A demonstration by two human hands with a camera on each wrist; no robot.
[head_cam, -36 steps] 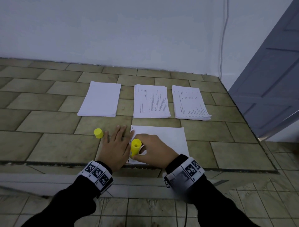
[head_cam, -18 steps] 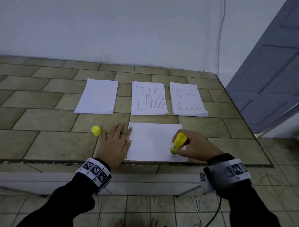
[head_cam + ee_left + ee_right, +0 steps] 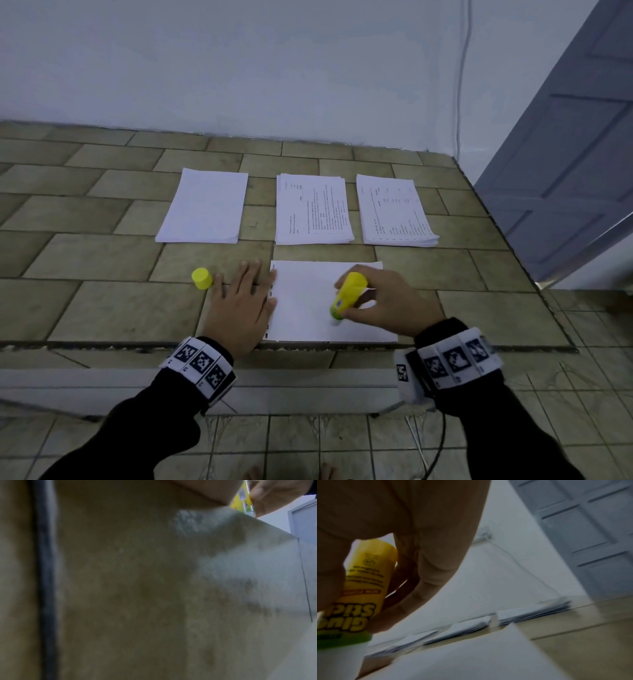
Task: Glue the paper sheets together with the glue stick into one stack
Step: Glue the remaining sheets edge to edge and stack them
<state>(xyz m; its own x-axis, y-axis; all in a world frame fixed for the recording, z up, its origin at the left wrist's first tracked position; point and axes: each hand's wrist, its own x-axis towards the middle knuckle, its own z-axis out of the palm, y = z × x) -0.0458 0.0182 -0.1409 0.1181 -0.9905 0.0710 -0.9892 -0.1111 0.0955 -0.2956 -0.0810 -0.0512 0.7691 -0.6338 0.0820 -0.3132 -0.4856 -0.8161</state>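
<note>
A white sheet (image 3: 305, 301) lies near the front edge of the tiled ledge. My right hand (image 3: 383, 305) grips the yellow glue stick (image 3: 347, 296), tilted, its tip down on the sheet's middle right; the same glue stick (image 3: 363, 593) fills the right wrist view's left side. My left hand (image 3: 241, 301) lies flat with straight fingers on the tiles, its thumb side touching the sheet's left edge. The yellow cap (image 3: 201, 278) stands just left of that hand. Three paper piles lie behind: a blank pile (image 3: 205, 205), a printed pile (image 3: 313, 209) and another printed pile (image 3: 394, 210).
The tiled ledge (image 3: 102, 308) ends at a front edge just below the sheet, with a step down to floor tiles. A white wall rises behind the piles. A grey door (image 3: 565, 154) stands open at the right. A cable hangs by my right wrist.
My right hand carried the glue stick from the sheet's left edge across to its right side, then a little back toward the middle. The left hand and the cap stayed put.
</note>
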